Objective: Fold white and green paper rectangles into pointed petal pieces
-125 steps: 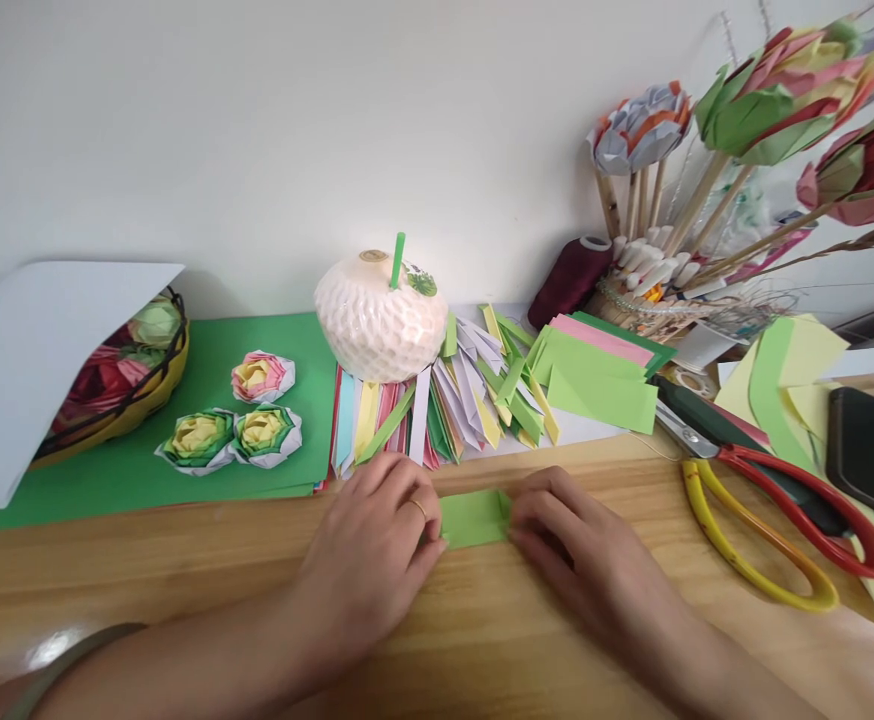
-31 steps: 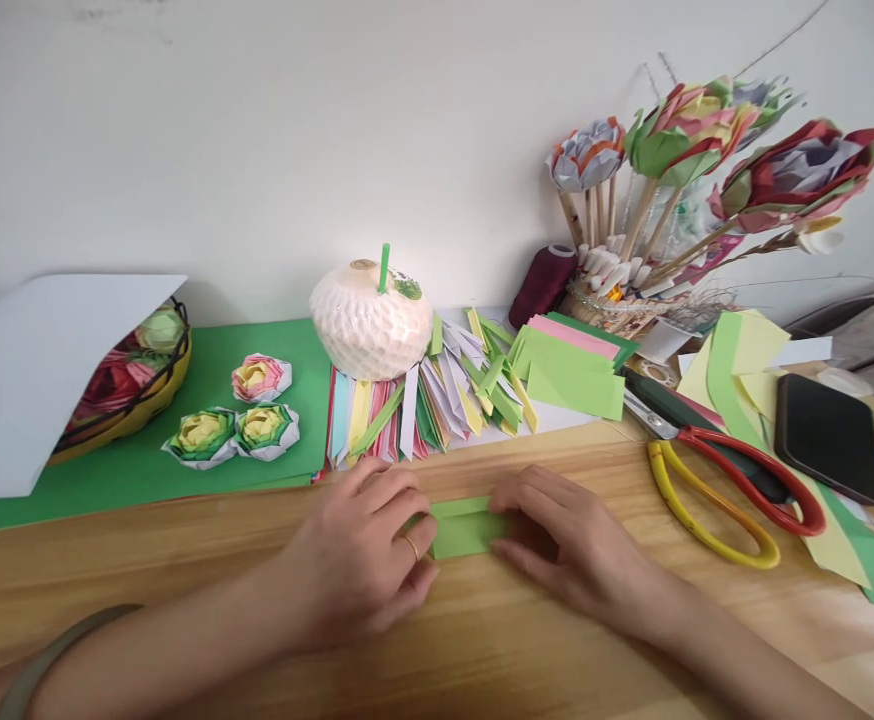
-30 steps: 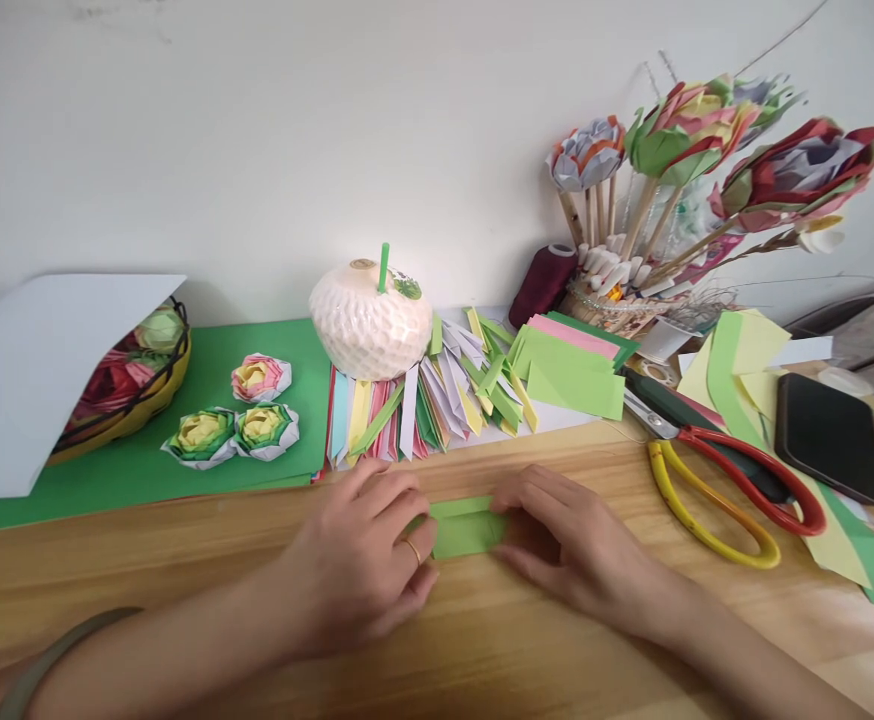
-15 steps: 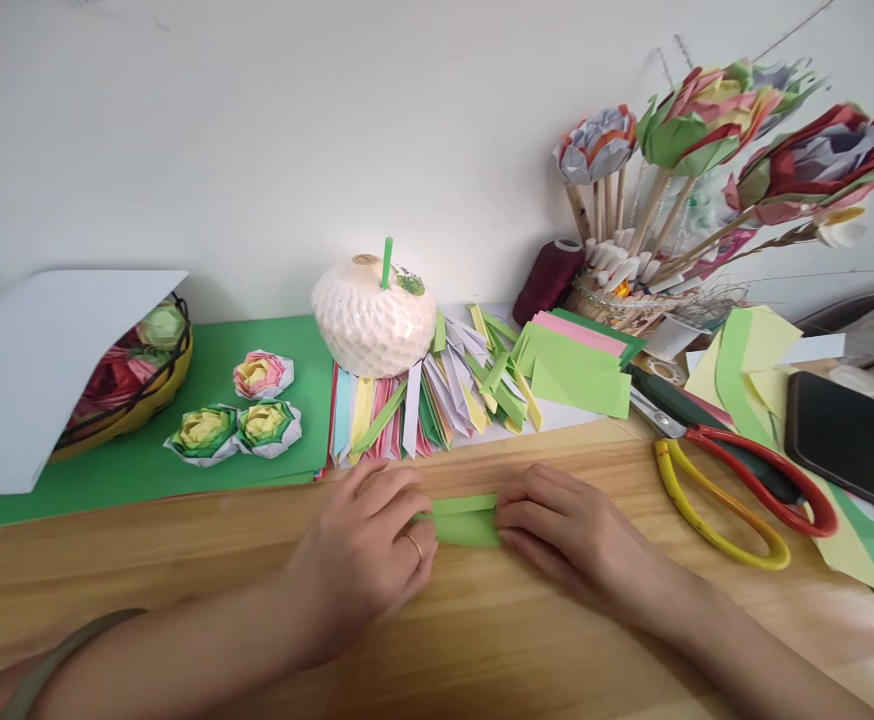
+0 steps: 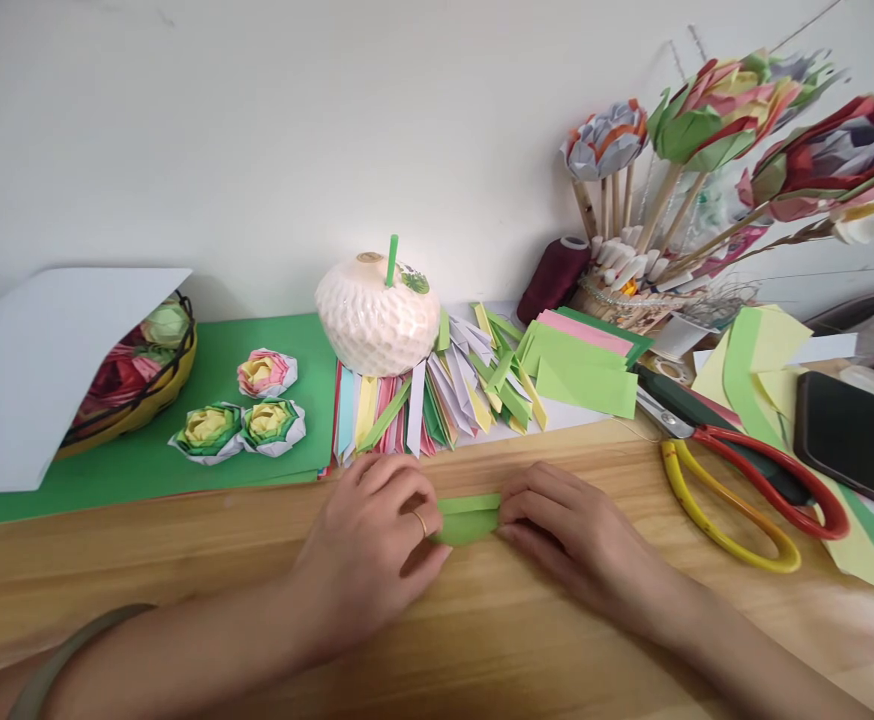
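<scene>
A light green piece of paper (image 5: 469, 518) lies on the wooden table between my hands, with a folded strip along its far edge. My left hand (image 5: 381, 535) is closed on its left end, fingers bent and a ring on one of them; the fingertips are partly hidden. At the right end, my right hand (image 5: 568, 530) pinches the same paper with its fingers bent together. Just beyond the hands lies a pile of folded paper strips (image 5: 414, 410) in many colours. Green paper rectangles (image 5: 583, 370) are stacked to the right of the pile.
Scissors (image 5: 752, 480) with red and yellow handles and a black phone (image 5: 853, 435) lie at right. A white textured pot (image 5: 378, 315) stands behind the strips. Paper flowers (image 5: 270, 425) sit on green sheets (image 5: 216, 480) at left, beside a basket (image 5: 178, 385).
My left hand has shifted slightly on the paper, its thumb now stretched further out toward the right. The whole view has moved a little, with the right-hand objects sitting further right.
</scene>
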